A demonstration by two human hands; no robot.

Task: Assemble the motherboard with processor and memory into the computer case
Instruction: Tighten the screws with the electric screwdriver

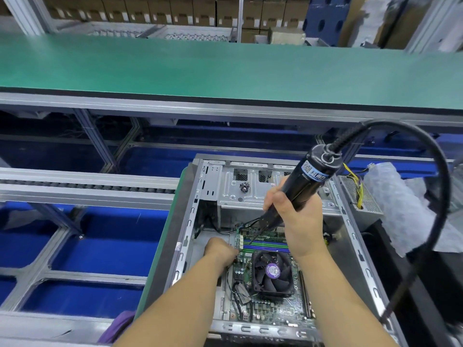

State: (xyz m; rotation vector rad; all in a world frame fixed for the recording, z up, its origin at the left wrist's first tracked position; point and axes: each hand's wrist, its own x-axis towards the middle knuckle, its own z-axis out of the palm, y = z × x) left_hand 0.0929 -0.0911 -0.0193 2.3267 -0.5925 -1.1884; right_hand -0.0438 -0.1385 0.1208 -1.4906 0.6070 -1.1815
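A long green belt (225,68) is seen running across the far side of a factory line, with stacked cardboard boxes (175,11) behind it and blue panels (105,236) set in a grey metal frame below. At the near right, an open computer case (350,229) is laid flat on a green-edged board. The motherboard (275,309) is seated inside the case, against its near edge, with green and blue memory slots (265,245) at its far edge and a black cooling fan (273,274) at its middle. A round purple label is carried on the fan hub; its writing cannot be read.

A black electric screwdriver (310,179) is gripped by the right hand (298,221), all fingers curled round its barrel, the bit pointed down at the far left corner of the motherboard. A blue and white sticker on the barrel is too blurred to read. A thick black cable (431,201) is looped from its top to the right.

The left hand (220,252) is rested at the left edge of the motherboard; its fingers are bent under, and whether anything is pinched cannot be told.
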